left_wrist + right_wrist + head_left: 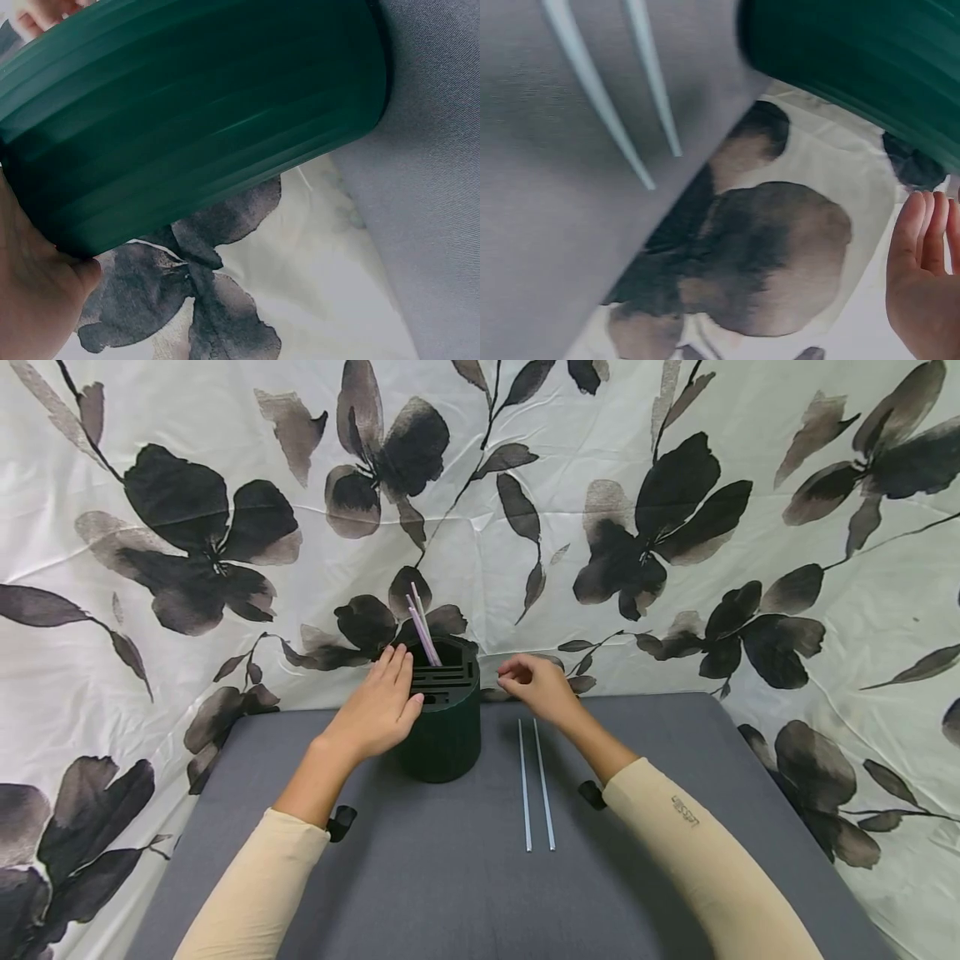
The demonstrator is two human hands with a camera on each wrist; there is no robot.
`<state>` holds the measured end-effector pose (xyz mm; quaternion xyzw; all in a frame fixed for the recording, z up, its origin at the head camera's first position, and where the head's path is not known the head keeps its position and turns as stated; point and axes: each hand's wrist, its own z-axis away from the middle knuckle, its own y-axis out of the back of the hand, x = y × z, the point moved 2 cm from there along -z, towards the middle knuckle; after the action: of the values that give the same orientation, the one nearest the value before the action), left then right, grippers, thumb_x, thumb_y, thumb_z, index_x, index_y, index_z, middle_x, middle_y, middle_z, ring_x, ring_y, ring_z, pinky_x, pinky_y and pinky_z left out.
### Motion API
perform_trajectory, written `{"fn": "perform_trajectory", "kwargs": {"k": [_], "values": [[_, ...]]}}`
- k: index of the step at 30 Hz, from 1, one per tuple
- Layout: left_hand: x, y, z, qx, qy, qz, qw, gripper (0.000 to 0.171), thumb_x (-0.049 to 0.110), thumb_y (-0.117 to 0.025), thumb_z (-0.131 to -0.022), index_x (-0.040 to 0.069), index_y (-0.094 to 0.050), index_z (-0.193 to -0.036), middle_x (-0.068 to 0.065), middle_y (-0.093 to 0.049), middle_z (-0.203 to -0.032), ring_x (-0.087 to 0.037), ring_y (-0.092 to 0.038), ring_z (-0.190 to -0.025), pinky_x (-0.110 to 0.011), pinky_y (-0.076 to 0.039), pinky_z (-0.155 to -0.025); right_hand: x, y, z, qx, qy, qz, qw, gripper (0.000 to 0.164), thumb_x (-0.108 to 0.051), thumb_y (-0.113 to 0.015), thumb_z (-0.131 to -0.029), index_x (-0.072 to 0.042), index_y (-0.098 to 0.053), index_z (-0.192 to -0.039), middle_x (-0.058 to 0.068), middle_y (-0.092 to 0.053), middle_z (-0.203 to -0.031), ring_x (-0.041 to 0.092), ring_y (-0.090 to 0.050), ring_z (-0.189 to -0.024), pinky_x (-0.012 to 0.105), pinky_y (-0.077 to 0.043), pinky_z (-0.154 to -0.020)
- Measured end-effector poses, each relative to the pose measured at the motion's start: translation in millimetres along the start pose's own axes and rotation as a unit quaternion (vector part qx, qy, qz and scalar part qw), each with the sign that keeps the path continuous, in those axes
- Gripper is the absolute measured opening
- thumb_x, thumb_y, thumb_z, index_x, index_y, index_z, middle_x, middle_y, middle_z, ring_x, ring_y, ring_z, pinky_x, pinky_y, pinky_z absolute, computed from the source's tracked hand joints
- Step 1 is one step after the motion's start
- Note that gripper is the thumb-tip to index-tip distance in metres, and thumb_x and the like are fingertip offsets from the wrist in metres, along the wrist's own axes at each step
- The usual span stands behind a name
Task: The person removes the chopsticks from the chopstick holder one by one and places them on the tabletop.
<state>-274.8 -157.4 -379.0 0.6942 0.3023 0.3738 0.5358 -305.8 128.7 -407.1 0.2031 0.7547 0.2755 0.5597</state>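
Note:
A dark green round utensil holder [442, 743] with a black slotted top stands upright near the table's back edge. My left hand [375, 706] rests along its left rim with straight fingers, the thumb toward the front. Several slim purple, chopstick-like sticks [422, 628] lean up out of its rear opening. Just right of the holder and apart from it, my right hand [538, 685] hovers with loosely bent fingers and nothing visible in them. Below that hand, two thin light blue sticks [525, 793] lie side by side on the table; the right wrist view shows their far ends [671, 135].
The grey table [450, 893] ends just behind the holder. A white cloth [525, 635] with dark flower prints hangs behind and beside it. A black strap piece [342, 823] shows at the left wrist, another [592, 794] at the right.

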Motion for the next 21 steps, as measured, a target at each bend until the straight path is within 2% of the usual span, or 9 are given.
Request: {"fn": "perform_trajectory", "kwargs": {"k": [6,13,21], "values": [[-0.2,-0.4,-1.2,0.001,-0.002,-0.003,1.0000,0.071,0.037,-0.034,-0.109,-0.008,-0.018,-0.161,-0.025,-0.013,-0.171,-0.041,-0.008,-0.160,-0.053,-0.014,-0.130,-21.3,0.2,-16.2,-0.002,0.023,-0.005,1.000,0.018,-0.020,-0.072,-0.098,-0.010,-0.074,-0.113,0.007,-0.076,-0.105,0.023,-0.073,-0.097,0.041,-0.059,-0.086],[-2.4,-1.5,-3.0,-0.006,0.002,-0.005,1.0000,0.071,0.039,-0.032,-0.110,-0.006,-0.016,-0.162,-0.023,-0.011,-0.172,-0.040,-0.007,-0.161,-0.052,-0.013,-0.130,-43.0,-1.0,-35.7,-0.003,0.052,-0.009,0.999,0.017,-0.020,-0.073,-0.098,-0.011,-0.075,-0.113,0.007,-0.076,-0.107,0.023,-0.073,-0.100,0.040,-0.059,-0.089],[-3.6,-1.4,-3.4,-0.008,0.006,0.004,0.9999,0.071,0.039,-0.033,-0.109,-0.006,-0.016,-0.163,-0.023,-0.011,-0.172,-0.039,-0.006,-0.161,-0.052,-0.012,-0.130,-62.6,-5.4,-55.6,0.004,0.082,-0.007,0.997,0.018,-0.017,-0.072,-0.098,-0.007,-0.074,-0.114,0.008,-0.076,-0.110,0.022,-0.072,-0.102,0.038,-0.059,-0.093]]}}
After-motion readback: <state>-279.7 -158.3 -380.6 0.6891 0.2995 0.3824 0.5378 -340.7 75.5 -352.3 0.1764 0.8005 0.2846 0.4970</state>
